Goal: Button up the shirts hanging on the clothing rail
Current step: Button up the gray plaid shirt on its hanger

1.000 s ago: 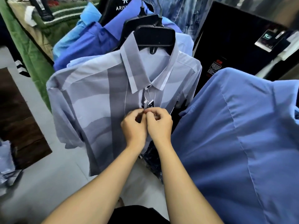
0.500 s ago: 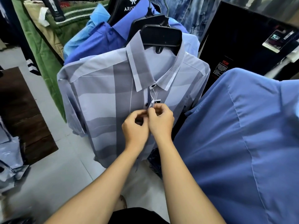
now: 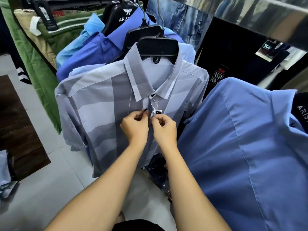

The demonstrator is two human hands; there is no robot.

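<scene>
A grey shirt with pale and dark stripes [image 3: 103,114] hangs on a black hanger [image 3: 158,47] in the middle of the rail. Its collar button is closed, and a small tag [image 3: 157,112] dangles on a thread below it. My left hand [image 3: 135,129] pinches the left edge of the placket by a dark button [image 3: 145,109]. My right hand [image 3: 164,129] pinches the right edge just under the tag. The two edges are a little apart between my fingers.
A plain blue shirt [image 3: 241,155] hangs close on the right. Behind the grey shirt hang royal blue [image 3: 93,52] and light blue [image 3: 78,44] shirts, with green garments [image 3: 41,64] at left. A dark mat [image 3: 18,127] lies on the pale floor. Denim and dark clothes hang at the back right.
My hands were pressed together on the placket; now they have drawn slightly apart, each holding one edge. The view has shifted a little, so the shirt sits further right.
</scene>
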